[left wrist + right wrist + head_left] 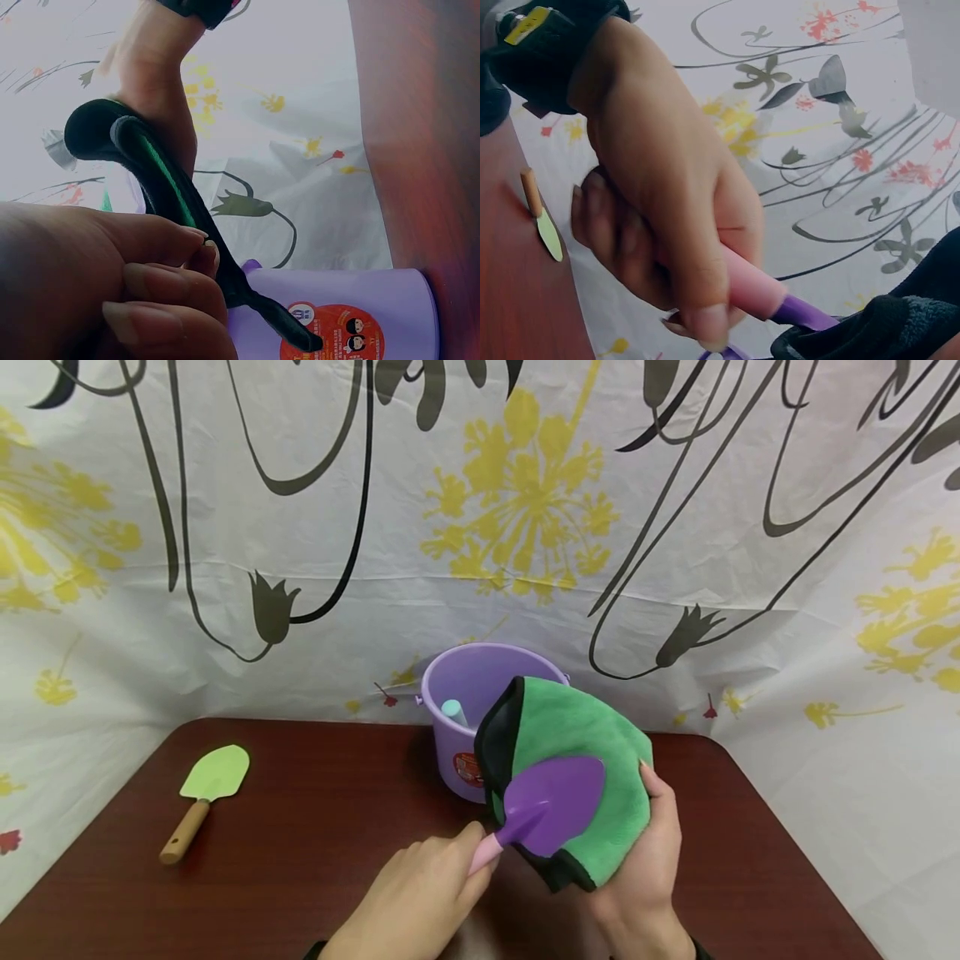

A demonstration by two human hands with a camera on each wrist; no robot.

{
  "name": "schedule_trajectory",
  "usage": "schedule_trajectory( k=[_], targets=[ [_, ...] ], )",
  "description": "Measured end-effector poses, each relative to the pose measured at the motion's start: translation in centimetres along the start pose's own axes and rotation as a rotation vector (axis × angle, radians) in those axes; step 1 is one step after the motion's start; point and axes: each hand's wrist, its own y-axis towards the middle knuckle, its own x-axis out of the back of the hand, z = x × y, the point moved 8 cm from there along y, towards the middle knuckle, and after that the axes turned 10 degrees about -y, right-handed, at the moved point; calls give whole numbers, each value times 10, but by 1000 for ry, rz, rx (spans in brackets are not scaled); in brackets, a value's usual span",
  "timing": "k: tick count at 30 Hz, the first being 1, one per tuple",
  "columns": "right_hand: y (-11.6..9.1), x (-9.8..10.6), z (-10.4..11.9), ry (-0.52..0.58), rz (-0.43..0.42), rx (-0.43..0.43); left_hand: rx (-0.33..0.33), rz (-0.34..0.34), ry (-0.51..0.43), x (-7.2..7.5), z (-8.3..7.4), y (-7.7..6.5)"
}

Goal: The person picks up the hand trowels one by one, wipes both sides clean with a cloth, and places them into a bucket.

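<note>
My left hand (pixel 420 885) grips the pink handle of a small garden trowel (pixel 558 802) with a purple blade. The blade lies over the green face of a cloth (pixel 570 714) edged and backed in black. From the right, my right hand (pixel 648 864) holds that cloth, its thumb on the green side and the other fingers mostly hidden behind. In the right wrist view, the left fist wraps the pink handle (pixel 754 283), and the dark cloth (pixel 885 326) covers most of the blade. Curled left fingers (pixel 169 289) fill the foreground of the left wrist view.
Behind the cloth, a lilac bucket (pixel 450 747) with a red label stands at the table's back edge. A pale blue rod end (pixel 453 710) shows inside it. A light green trowel (pixel 216 772) with a wooden handle lies on the brown table (pixel 315 793) at left.
</note>
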Motion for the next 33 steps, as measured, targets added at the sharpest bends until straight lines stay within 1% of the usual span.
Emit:
schedule_trajectory(
  k=[3, 7, 10, 12, 13, 16, 19, 23, 27, 28, 31, 33],
  targets=[
    [1, 2, 3, 3, 12, 19, -6, -11, 13, 0, 0, 0],
    [2, 6, 5, -21, -30, 40, -6, -16, 12, -1, 1, 0],
    [3, 7, 10, -39, -44, 104, -10, -20, 12, 0, 1, 0],
    [2, 6, 14, -47, -28, 171, -16, -29, 21, 2, -1, -1],
    [1, 4, 16, -71, -22, 200, -17, -29, 23, 2, -2, -1],
    [-2, -1, 20, -98, 20, 278, -19, -26, 27, 3, -3, -1],
    [-5, -5, 24, -138, 27, 329, -26, -14, 11, 3, -5, -2],
    [-7, -6, 29, -118, 36, 370, -26, 16, -41, 2, -6, -3],
    [-9, -3, 34, -134, 12, 433, -11, 46, -88, 1, -6, -3],
    [-10, 0, 35, -148, -14, 455, -9, 50, -95, 1, -7, -3],
    [-14, 8, 36, -224, -82, 511, -7, 58, -104, 0, -6, -3],
    [-16, 11, 36, -279, -103, 539, -6, 62, -109, 0, -6, -2]
  ],
)
